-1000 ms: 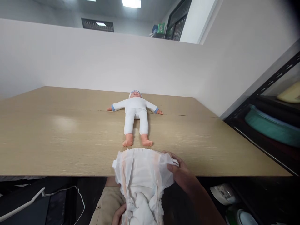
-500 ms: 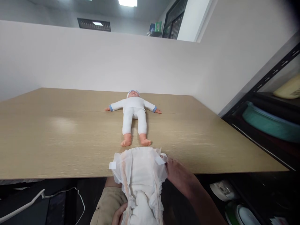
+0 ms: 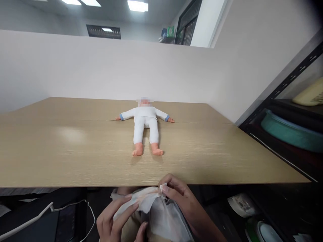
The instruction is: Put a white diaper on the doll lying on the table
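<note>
Head camera looks forward and down across a tan wooden table (image 3: 75, 151), and I see both of the person's hands at 6 o'clock, below the table's near edge. They hold a white diaper (image 3: 151, 203), which is crumpled and partly folded over itself and hangs off the table, clear of the top.

The left hand (image 3: 114, 220) lies at about 7 o'clock of the diaper. Its fingers (image 3: 126, 206) stretch close together over the upper fold and the thumb comes up from beneath, so the fold is pinched between them. The right hand (image 3: 180, 198) comes in from 4 o'clock. Its thumb and forefinger nip a small white tab at the diaper's top corner, just under the table edge, and the other fingers curl behind the padding, where I cannot tell how they sit.

At 12 o'clock from the hands, well apart from them, a doll (image 3: 145, 126) in a white suit lies on its back on the table, arms spread to 9 and 3 o'clock, bare feet pointing at me.

At 3 o'clock stands a black metal rack (image 3: 292, 84) with a teal basin (image 3: 290, 132) on its shelf. At 8 o'clock, under the table, a white cable (image 3: 63, 205) loops across dark gear.
</note>
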Motion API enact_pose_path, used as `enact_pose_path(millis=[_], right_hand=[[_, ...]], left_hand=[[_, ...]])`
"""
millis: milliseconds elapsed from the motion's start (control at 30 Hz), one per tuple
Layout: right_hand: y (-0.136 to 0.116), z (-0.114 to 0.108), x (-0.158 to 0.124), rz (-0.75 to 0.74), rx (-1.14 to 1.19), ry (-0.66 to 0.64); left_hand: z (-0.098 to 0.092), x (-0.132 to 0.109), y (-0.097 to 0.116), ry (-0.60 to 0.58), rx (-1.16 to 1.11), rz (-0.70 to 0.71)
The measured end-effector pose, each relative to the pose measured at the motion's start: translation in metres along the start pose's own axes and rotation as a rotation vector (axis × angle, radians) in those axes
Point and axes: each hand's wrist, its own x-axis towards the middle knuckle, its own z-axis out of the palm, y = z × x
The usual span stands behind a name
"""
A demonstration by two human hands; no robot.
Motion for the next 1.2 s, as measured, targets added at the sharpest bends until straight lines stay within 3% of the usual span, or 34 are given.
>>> enact_pose_path(millis=[67, 133, 233, 333, 467, 633, 733, 933, 1067, 1200], right_hand=[[0.003, 0.007, -0.003, -0.004, -0.008, -0.039], [0.007, 0.012, -0.006, -0.047, -0.027, -0.014], [0.014, 0.015, -0.013, -0.121, -0.049, 0.078], [0.018, 0.01, -0.017, -0.168, -0.071, 0.167], [0.015, -0.002, -0.017, -0.25, -0.194, 0.261], [0.001, -0.007, -0.012, -0.2, -0.35, 0.078], [-0.005, -0.006, -0.01, -0.153, -0.365, 0.103], [-0.018, -0.01, -0.014, -0.181, -0.255, 0.222], [-0.032, -0.016, -0.022, -0.206, -0.125, 0.312], [-0.043, -0.034, -0.001, -0.28, -0.091, 0.472]], left_hand=[[-0.003, 0.025, 0.002, -0.063, -0.036, 0.107], [-0.001, 0.045, 0.005, -0.246, -0.141, 0.123], [0.007, 0.056, 0.006, -0.518, -0.426, -0.042], [0.011, 0.053, 0.007, -0.671, -0.675, -0.219], [0.007, 0.057, 0.008, -0.691, -0.601, -0.262], [0.001, 0.086, 0.014, -0.713, -0.521, -0.204], [-0.001, 0.099, 0.013, -0.713, -0.523, -0.219], [-0.006, 0.083, -0.022, -0.742, -0.645, -0.323], [-0.022, 0.063, -0.05, -0.785, -0.692, -0.428], [-0.035, 0.076, -0.06, -0.709, -0.674, -0.459]])
